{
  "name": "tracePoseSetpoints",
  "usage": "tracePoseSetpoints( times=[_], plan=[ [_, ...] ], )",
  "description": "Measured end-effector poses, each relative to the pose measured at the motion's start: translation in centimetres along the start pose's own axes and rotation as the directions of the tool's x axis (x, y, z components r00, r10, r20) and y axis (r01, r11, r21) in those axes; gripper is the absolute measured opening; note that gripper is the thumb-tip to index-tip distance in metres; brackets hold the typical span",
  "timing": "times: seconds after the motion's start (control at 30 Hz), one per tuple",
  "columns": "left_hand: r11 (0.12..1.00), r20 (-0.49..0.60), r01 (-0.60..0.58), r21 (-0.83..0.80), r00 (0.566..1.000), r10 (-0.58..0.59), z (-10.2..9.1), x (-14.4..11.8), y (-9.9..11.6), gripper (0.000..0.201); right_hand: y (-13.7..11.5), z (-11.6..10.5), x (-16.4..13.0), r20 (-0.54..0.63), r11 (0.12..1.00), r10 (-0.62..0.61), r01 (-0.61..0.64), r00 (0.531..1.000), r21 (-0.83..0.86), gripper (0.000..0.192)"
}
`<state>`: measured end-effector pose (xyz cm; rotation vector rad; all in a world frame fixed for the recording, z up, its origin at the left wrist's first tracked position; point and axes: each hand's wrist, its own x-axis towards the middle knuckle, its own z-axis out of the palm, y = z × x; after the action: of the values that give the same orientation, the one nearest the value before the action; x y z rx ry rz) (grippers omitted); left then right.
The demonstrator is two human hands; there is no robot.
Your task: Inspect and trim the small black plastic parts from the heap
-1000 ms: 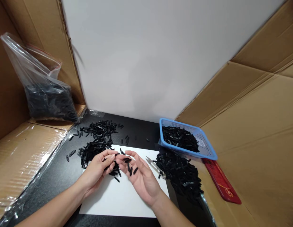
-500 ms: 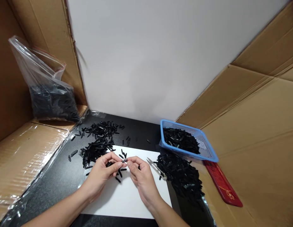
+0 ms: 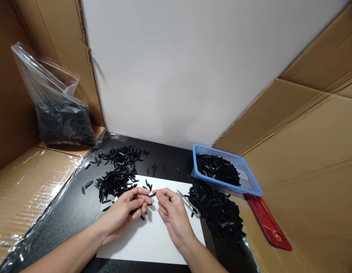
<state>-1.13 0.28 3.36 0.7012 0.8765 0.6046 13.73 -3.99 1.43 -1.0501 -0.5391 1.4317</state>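
My right hand point(image 3: 170, 208) pinches a small, narrow black piece point(image 3: 152, 195) between thumb and forefinger above a white sheet point(image 3: 153, 239). Close to the piece's other end is my left hand point(image 3: 132, 204), its fingers bent and parted, the thumb drawn back. Whether a left fingertip still touches the piece is hard to see. A few similar black pieces point(image 3: 148, 184) lie on the sheet just beyond the hands, others partly hidden under my left hand. Metal thread snips point(image 3: 190, 204) rest to the right of my right hand. The exact kind of the black pieces is too small to make out.
Heaps of black pieces lie at the left point(image 3: 116, 180) and the right point(image 3: 218, 212) of the sheet. A blue plastic basket point(image 3: 252, 182) holds more. At far left stands a filled clear zip bag point(image 3: 65, 121). A red flat object point(image 3: 268, 223) lies right, beside cardboard walls.
My left thumb has come away from the black piece, and the left fingers have loosened. The right hand keeps its pinch on the piece, which now shows more.
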Motion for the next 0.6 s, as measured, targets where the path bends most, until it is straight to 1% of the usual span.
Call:
tracePoseSetpoints(
  times=[0.17, 0.33, 0.4, 0.47, 0.6],
  plan=[
    [0.999, 0.046, -0.007, 0.043, 0.999, 0.005, -0.19, 0.11, -0.20, 0.024, 0.13, -0.16, 0.07, -0.001, 1.000, -0.020, 0.020, 1.000, -0.002, 0.031],
    [0.993, 0.058, 0.004, 0.118, 0.998, -0.011, -0.07, 0.03, -0.02, 0.031, -0.04, -0.13, -0.01, 0.023, 0.999, -0.052, 0.052, 0.998, -0.006, 0.026],
    [0.995, 0.031, 0.023, 0.101, 0.999, -0.026, -0.01, -0.01, 0.08, 0.027, -0.15, -0.12, -0.08, 0.037, 0.999, -0.052, 0.052, 0.998, 0.008, 0.025],
    [0.998, -0.003, 0.040, 0.050, 0.999, -0.040, 0.01, -0.07, 0.19, 0.027, -0.23, -0.12, -0.13, 0.049, 0.998, -0.043, 0.040, 0.998, 0.042, 0.024],
    [0.999, -0.024, 0.043, -0.029, 0.999, -0.043, -0.13, -0.17, 0.27, 0.037, -0.28, -0.14, -0.15, 0.074, 0.994, -0.014, 0.006, 0.997, 0.108, 0.023]
  ],
)
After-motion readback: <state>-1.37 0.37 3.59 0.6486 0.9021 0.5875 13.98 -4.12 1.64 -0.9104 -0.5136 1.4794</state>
